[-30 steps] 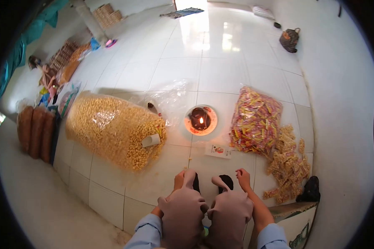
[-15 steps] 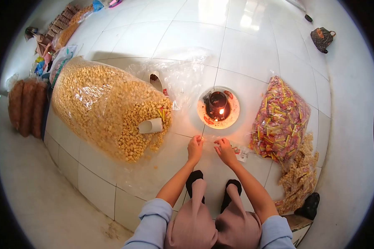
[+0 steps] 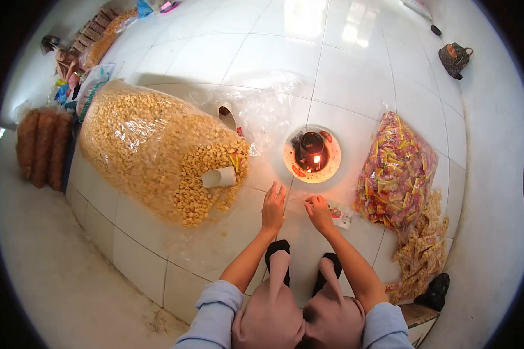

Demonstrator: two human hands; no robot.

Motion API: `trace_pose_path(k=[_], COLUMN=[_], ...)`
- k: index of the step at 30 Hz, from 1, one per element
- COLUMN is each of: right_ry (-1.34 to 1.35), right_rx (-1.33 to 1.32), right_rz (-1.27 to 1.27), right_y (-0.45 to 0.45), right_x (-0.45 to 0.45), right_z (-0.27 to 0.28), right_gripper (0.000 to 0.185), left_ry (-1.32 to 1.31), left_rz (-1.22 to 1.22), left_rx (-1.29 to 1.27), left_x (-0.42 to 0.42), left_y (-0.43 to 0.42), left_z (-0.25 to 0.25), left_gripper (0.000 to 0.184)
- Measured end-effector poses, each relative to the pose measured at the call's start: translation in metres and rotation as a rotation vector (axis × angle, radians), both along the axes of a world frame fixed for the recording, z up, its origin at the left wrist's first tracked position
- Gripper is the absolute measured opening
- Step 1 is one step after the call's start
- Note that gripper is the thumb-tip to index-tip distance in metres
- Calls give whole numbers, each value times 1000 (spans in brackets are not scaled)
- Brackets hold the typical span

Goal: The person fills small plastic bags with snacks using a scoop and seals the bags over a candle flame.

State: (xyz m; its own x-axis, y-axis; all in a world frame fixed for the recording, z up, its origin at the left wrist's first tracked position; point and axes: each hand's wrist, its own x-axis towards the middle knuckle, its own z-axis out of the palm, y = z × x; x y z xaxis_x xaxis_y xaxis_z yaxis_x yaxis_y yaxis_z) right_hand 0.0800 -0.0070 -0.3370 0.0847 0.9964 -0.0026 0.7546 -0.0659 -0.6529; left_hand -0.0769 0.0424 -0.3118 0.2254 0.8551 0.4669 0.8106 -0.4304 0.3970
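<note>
My left hand (image 3: 272, 208) hovers above the tiles with its fingers apart and nothing visible in them. A short way to its right, the fingers of my right hand (image 3: 319, 214) are pinched together at what looks like thin clear plastic film (image 3: 297, 201), faint against the floor. Just beyond both hands, a small flame (image 3: 317, 159) burns beside a dark cup-shaped holder (image 3: 312, 143) on a stained round plate (image 3: 335, 163). Beside my right hand lies a flat printed packet (image 3: 340, 215).
To the left, a big clear bag of puffed yellow snacks (image 3: 140, 139) lies open, a white scoop (image 3: 219, 177) at its mouth. Another white scoop (image 3: 227, 115) rests behind it. On the right are a bag of red-and-yellow sachets (image 3: 396, 168) and a pile of filled packets (image 3: 422, 244).
My left hand has opened, its fingers spreading upward from a pinch. My right hand stays pinched in nearly the same place. The whole view has shifted slightly.
</note>
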Motion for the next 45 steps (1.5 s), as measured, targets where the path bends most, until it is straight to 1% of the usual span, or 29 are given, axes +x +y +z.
trace_pose_path(k=[2, 3, 5, 6, 8, 9, 11, 12, 14, 15, 16, 18, 19, 20, 21, 22, 24, 26, 27, 28, 29, 31, 33, 35, 38, 40, 42, 44, 45], right_ry=[142, 140, 444, 439, 892, 888, 1360, 1352, 1246, 1219, 1217, 874, 693, 690, 473, 252, 232, -23, -21, 132, 282, 264, 255, -129, -219, -198, -175, 36, 48], right_rx=[-69, -55, -73, -40, -236, -201, -139, -116, 216, 260, 282, 369, 468, 487, 639, 784, 784, 820, 819, 686, 547, 494, 436, 720, 639, 659, 668, 558, 540], right_rz=[-116, -117, -245, -241, -435, -414, -276, -244, -213, -276, -253, -231, -280, -275, -222, -168, -168, -39, -36, -49, -62, -69, -83, 25, 17, 16, -6, 44, 75], right_y=[-2, -6, -9, -9, -9, -7, -3, 4, 18, 17, 17, 13, 4, 0, -6, -10, -19, -26, -34, -45, -51, -49, -46, -42, -41, -35, -36, -36, -37], right_x=[-3, -6, -9, -10, -13, -11, -2, 3, 12, 8, 10, 14, 7, 9, 10, 10, 6, 7, 0, -10, -15, -11, -11, -8, -13, -10, -4, 2, 4], right_z=[-3, -1, 11, 29, 81, 109, 160, 172, 194, 232, 253, 292, 315, 322, 326, 328, 325, 316, 320, 330, 336, 337, 333, 332, 337, 323, 315, 324, 327], right_gripper=[28, 28, 42, 42, 47, 47, 37, 37, 25, 16, 16, 11, 9, 9, 8, 7, 6, 8, 8, 9, 10, 11, 13, 15, 17, 14, 12, 11, 9], left_ry=[-381, -384, -865, -868, -1125, -1130, -1201, -1205, -1226, -1227, -1257, -1282, -1053, -814, -863, -866, -378, -458, -436, -412, -414, -463, -447, -431, -282, -253, -254, -261, -223], left_rz=[-79, -84, -134, -154, -236, -257, -366, -380, -437, -449, -450, -469, -291, -110, -172, -177, -370, -449, -474, -499, -498, -375, -355, -349, -295, -433, -482, -526, -513], left_rx=[-392, -379, -756, -727, -781, -744, -657, -620, -541, -512, -509, -488, -166, 143, 155, 172, 225, 151, -32, -214, -213, -389, -344, -296, -336, -207, -224, -231, -246], left_x=[-3, -4, -2, -1, 1, 3, 5, 5, 4, 3, 2, 0, 0, 1, 0, -1, -4, 2, 2, 1, 0, -3, -3, -1, -4, -5, -4, -2, -2], left_y=[-6, -11, -15, -16, -15, -11, -6, -4, -3, -4, -6, -14, -20, -27, -32, -37, -45, -39, -39, -42, -43, -45, -43, -39, -34, -28, -25, -26, -29], left_z=[17, 29, 55, 70, 101, 120, 160, 179, 215, 231, 248, 278, 291, 303, 316, 329, 345, 322, 310, 307, 303, 302, 295, 291, 296, 289, 283, 284, 288], left_gripper=[21, 21, 22, 22, 28, 28, 27, 27, 27, 27, 23, 21, 24, 31, 45, 45, 52, 48, 38, 29, 29, 18, 18, 19, 18, 15, 16, 17, 16])
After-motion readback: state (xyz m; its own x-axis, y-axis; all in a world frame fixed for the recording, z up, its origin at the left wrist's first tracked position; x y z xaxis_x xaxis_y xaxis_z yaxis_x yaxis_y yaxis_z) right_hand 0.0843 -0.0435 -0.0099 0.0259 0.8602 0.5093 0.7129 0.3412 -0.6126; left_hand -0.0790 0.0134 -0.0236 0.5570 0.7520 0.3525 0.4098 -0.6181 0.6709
